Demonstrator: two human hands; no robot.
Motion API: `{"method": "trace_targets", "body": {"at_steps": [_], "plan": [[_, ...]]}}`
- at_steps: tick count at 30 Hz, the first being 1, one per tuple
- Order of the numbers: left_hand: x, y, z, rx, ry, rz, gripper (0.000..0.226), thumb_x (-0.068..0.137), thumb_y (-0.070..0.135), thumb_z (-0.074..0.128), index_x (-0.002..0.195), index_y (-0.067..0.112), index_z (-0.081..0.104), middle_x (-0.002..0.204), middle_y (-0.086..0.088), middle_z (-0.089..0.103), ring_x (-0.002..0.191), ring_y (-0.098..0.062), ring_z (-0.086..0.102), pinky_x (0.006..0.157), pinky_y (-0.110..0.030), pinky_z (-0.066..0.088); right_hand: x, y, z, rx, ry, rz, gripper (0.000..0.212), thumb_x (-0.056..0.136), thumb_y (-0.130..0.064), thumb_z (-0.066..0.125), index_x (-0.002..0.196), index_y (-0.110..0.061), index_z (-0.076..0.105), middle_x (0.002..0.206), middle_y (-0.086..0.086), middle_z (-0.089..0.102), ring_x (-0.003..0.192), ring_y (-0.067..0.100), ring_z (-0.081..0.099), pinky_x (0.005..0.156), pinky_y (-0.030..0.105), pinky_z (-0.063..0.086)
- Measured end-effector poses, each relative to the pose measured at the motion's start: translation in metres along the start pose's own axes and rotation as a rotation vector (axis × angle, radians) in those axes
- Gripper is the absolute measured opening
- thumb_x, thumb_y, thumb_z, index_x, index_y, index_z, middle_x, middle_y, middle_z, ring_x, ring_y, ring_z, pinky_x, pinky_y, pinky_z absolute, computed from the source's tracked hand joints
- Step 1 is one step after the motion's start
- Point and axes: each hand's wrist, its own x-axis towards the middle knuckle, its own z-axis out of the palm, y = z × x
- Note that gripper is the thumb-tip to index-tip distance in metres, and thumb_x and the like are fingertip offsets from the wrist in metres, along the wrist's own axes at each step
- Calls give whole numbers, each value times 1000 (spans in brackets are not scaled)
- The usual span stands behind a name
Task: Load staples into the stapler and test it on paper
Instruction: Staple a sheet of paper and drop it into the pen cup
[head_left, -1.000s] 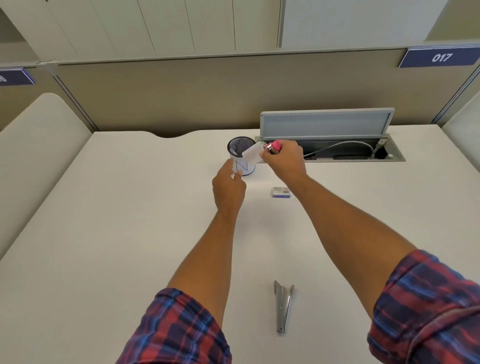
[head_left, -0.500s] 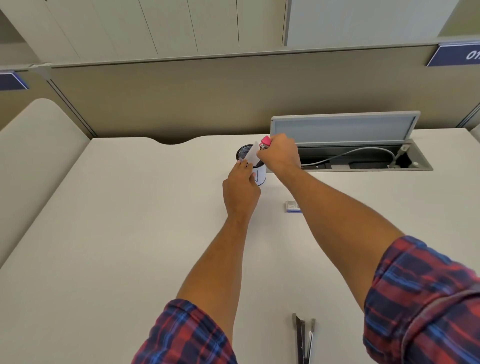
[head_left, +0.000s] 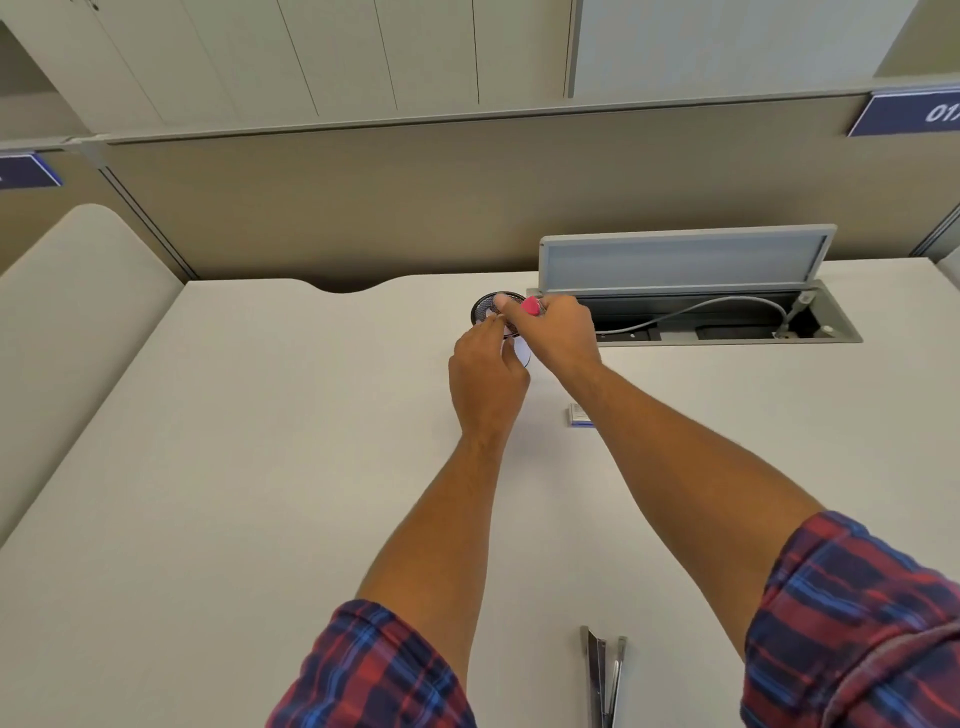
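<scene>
Our left hand's (head_left: 485, 384) fingers (head_left: 491, 325) curl at the rim of the mesh cup (head_left: 493, 312), pinching what looks like a scrap of white paper (head_left: 521, 352). Our right hand (head_left: 563, 338) grips a pink-topped item (head_left: 530, 307) over the cup. Right of these lies a small staple box (head_left: 577, 415); the opened stapler (head_left: 602, 675) lies near us.

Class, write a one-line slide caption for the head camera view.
Both hands, left and right, reach the mesh pen cup; right grips a pink-tipped item.
</scene>
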Motion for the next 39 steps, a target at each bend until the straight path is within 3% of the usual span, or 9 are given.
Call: {"method": "trace_targets", "body": {"at_steps": [4,8,11,15,19,23,26,30,39], "plan": [[-15,24,-1,-39,-6,-24,39,102,28,56,135,8,61,131,-13,67,121,-30,62,99,-41,53,-26,9,-13,221,21,118,52,101,-63,36,87,-23,67,74,-10,61,72,9,59,63,20,43],[-48,51,0,-163,-87,10,34,104,25,50,131,11,66,123,-8,71,111,-23,65,92,-35,56,-63,35,-36,309,24,92,35,102,-30,43,78,-28,68,79,-8,68,79,12,64,68,26,51],[-76,68,2,-191,-137,-78,32,104,20,51,131,11,66,120,-8,72,108,-21,66,88,-21,50,-93,57,-54,336,36,68,33,99,-20,47,76,-23,71,75,-3,70,73,12,63,63,29,55],[-120,87,4,-236,-283,-206,31,103,18,52,130,10,67,127,-8,70,115,-20,65,95,-20,46,-134,95,-81,211,83,28,32,100,-20,51,80,-12,74,71,2,70,65,14,60,59,27,47],[-163,97,6,-265,-468,-318,32,103,18,52,130,9,67,130,-10,68,119,-24,64,105,-31,49,-178,134,-110,121,98,58,32,98,-23,57,74,-10,74,63,4,70,55,17,57,59,30,49],[-205,99,9,-274,-600,-350,19,98,10,57,101,9,75,106,-14,75,91,-32,73,89,-45,59,-223,167,-129,62,96,110,39,92,-20,59,55,-9,61,49,6,60,42,11,41,50,31,45],[-232,96,10,-222,-624,-363,22,92,7,62,72,14,69,82,-8,73,81,-31,72,83,-48,60,-247,181,-135,-12,76,159,42,88,-18,57,47,-13,49,41,-3,48,39,9,34,47,25,34],[-251,96,9,-176,-611,-369,8,85,10,72,85,11,80,84,-1,77,83,-19,72,84,-39,60,-272,193,-138,-80,52,218,40,87,-18,52,47,-12,48,40,1,51,35,9,35,45,25,37],[-271,91,1,-113,-617,-352,18,81,3,68,68,12,76,70,-4,72,66,-26,63,74,-40,57,-294,190,-130,-220,34,269,33,86,-17,53,59,0,55,53,12,57,47,20,39,48,29,34]]}}
